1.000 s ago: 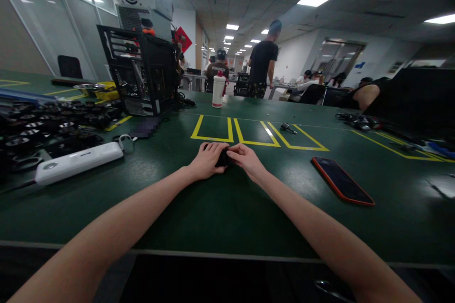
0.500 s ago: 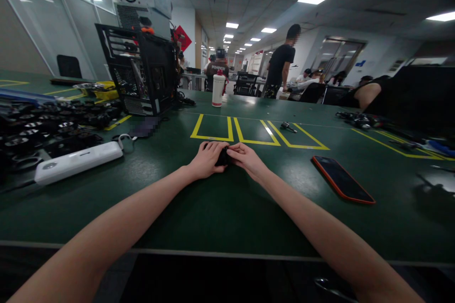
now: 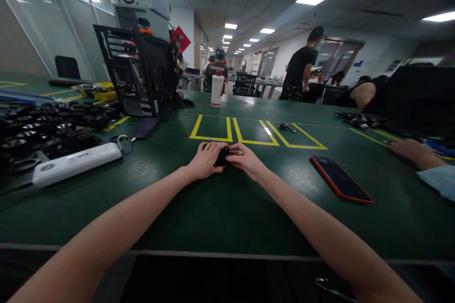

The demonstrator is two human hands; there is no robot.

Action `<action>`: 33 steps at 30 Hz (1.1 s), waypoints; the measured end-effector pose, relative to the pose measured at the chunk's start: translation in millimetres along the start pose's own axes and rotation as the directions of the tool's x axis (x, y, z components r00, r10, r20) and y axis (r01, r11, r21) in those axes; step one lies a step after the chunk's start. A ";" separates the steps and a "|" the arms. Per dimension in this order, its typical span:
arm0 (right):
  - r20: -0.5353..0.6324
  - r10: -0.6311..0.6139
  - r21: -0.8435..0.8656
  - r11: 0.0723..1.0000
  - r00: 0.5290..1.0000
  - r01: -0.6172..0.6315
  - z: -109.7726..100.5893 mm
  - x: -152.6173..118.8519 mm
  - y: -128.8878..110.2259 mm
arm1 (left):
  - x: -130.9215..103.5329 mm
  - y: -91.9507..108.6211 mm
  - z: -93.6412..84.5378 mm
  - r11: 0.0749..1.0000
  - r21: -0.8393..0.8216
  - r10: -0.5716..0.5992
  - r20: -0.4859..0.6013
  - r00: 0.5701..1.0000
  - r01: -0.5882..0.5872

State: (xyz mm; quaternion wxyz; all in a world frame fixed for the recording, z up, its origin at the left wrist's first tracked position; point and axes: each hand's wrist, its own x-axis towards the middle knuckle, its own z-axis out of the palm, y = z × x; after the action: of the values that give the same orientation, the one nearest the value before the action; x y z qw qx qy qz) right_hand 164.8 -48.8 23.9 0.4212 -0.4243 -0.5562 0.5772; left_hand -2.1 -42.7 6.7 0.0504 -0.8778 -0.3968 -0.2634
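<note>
Both of my hands meet on the green table (image 3: 220, 208) just in front of the yellow-taped boxes (image 3: 249, 132). My left hand (image 3: 205, 161) and my right hand (image 3: 246, 161) close together around a small black object (image 3: 222, 156), which their fingers mostly hide. Its shape cannot be made out. Both forearms stretch forward from the table's near edge.
A phone in an orange case (image 3: 339, 180) lies to the right, a white power strip (image 3: 74, 163) to the left beside many black parts (image 3: 46, 128). An open computer case (image 3: 140, 73) and a white bottle (image 3: 216, 90) stand behind. Another person's hand (image 3: 408, 149) rests at far right.
My hands have stayed in place on the black object. A standing person in the background walked to the right. Another person's hand has come onto the table at the far right.
</note>
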 end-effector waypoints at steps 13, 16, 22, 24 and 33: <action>-0.003 0.018 -0.017 1.000 1.000 -0.018 -3.8 7.4 3.9 | -0.7 0.4 -1.6 1.000 -0.008 -0.003 0.007 1.000 0.003; 0.059 -0.009 -0.011 1.000 0.998 0.010 -5.1 4.9 3.8 | -0.3 0.3 -1.0 1.000 -0.009 -0.009 0.012 1.000 0.010; -0.036 -0.051 -0.004 0.999 0.998 0.051 -0.2 3.4 3.5 | -0.2 0.6 -0.8 1.000 -0.019 -0.012 0.008 1.000 0.012; -0.036 -0.071 -0.005 0.997 0.997 0.071 0.6 5.4 4.3 | -0.3 0.8 -1.1 1.000 -0.018 -0.010 0.009 1.000 0.011; 0.036 -0.077 -0.044 0.996 0.996 0.078 -6.6 10.9 8.0 | -0.5 1.4 -1.9 1.000 0.011 -0.006 0.007 1.000 0.006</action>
State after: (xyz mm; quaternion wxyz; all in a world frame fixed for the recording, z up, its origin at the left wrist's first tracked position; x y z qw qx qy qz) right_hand 167.9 -36.7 15.5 0.4241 -0.4019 -0.5924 0.5548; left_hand -2.2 -44.5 8.3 0.0532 -0.8772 -0.4012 -0.2583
